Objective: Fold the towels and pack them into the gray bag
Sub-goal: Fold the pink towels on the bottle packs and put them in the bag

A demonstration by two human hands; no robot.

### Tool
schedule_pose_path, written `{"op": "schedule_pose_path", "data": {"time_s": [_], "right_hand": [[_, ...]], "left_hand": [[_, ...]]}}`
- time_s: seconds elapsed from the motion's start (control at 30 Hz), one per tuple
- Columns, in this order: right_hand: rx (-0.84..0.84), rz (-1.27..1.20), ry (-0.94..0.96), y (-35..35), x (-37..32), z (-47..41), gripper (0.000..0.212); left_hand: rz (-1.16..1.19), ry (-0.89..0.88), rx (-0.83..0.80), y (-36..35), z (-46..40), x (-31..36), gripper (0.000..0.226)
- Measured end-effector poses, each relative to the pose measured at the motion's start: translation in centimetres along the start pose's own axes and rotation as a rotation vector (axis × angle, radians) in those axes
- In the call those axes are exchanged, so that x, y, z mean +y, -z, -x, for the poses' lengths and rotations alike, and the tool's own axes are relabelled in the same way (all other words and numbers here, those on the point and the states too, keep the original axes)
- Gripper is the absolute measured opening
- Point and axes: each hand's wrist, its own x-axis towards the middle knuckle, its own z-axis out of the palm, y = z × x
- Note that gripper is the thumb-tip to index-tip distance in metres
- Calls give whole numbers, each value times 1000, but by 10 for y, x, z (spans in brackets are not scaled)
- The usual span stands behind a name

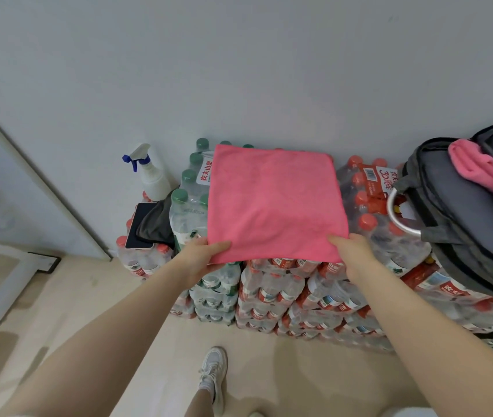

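Note:
A pink towel (275,203) lies spread flat as a square over stacked packs of water bottles. My left hand (203,255) pinches its near left corner, thumb on top. My right hand (352,254) grips the near right corner the same way. At the right stands the gray bag (461,212), its top unzipped, with a second pink towel (476,170), folded, sticking out of the opening.
Shrink-wrapped packs of water bottles (272,293) form the work surface against the wall. A white spray bottle (152,176), a phone (140,227) and a dark cloth (158,221) lie at the left. A metal handle (395,218) juts from the bag. My shoe (213,374) is on the floor.

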Motion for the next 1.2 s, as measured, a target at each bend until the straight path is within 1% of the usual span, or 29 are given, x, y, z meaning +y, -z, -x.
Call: {"op": "schedule_pose_path", "data": {"time_s": [0.07, 0.13, 0.17, 0.23, 0.27, 0.3, 0.37, 0.47, 0.53, 0.63, 0.67, 0.73, 0.83, 0.9, 0.93, 1.07, 1.13, 1.2], "right_hand": [[-55, -42, -13, 4, 1, 2, 34], [-94, -131, -20, 9, 0, 7, 33], [-119, -193, -34, 12, 0, 9, 27], [-199, -320, -66, 19, 0, 13, 8], [-242, -365, -68, 23, 0, 15, 3], [-273, -387, -62, 26, 0, 17, 3], [-279, -389, -42, 32, 2, 20, 6], [-220, -301, 25, 36, 5, 28, 13], [-243, -250, 70, 40, 8, 32, 12], [-331, -179, 74, 41, 11, 40, 24], [-331, -142, 74, 41, 11, 42, 23], [-300, -64, 83, 37, 11, 42, 12], [-271, 35, 60, 28, 15, 39, 2], [-265, 59, 52, 21, 19, 36, 9], [-248, 61, 56, 17, 20, 34, 11], [-95, 90, 90, 2, 32, 21, 22], [-39, 69, 66, -3, 35, 16, 28], [-25, 8, 12, -5, 36, 13, 31]], "left_hand": [[16, -8, 5, 1, 6, -2, 38], [92, -26, 15, 2, 11, -1, 35], [141, -42, 15, 3, 14, 0, 30], [236, -77, 30, 1, 21, 3, 22], [266, -98, 52, 0, 24, 4, 20], [279, -117, 78, 0, 26, 5, 19], [261, -145, 128, -1, 31, 6, 14], [239, -170, 187, -1, 37, 4, 23], [251, -188, 186, 0, 41, 2, 24], [272, -207, 162, -2, 48, 0, 20], [264, -212, 156, -3, 50, 0, 20], [233, -223, 153, -4, 53, 0, 20], [209, -245, 163, -7, 56, 1, 17], [197, -249, 171, -10, 57, 3, 8], [188, -251, 180, -12, 56, 4, 7], [171, -245, 225, -13, 51, 2, 13], [168, -236, 245, -12, 48, 0, 14], [171, -226, 250, -12, 47, -2, 13]]}}
